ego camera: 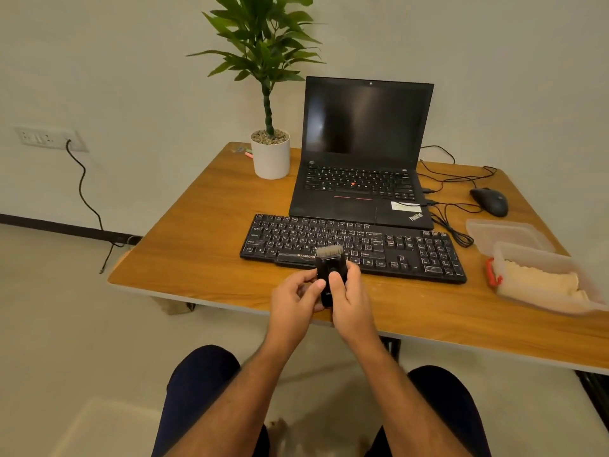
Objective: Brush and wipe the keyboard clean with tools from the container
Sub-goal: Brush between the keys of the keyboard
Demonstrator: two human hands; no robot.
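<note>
Head view: both hands, left hand and right hand, each grip closed round the brush, bristles toward 12 o'clock, likely readying it for the keyboard; cloth waits in container at 3 o'clock.

- table top looks like wood-grain laminate, warm brown, smooth with a soft sheen
- keyboard is black plastic, mostly matt, with shiny smeary patches on some keys
- brush has a dark plastic body, kinda glossy, pale bristles at its 12 o'clock end
- container at 3 o'clock of the keyboard is cloudy see-through plastic, and there's a yellowish cloth in it, soft and rumpled
- laptop has a matt black shell and a glossy dark screen
- plant pot is smooth, white, matt
</note>
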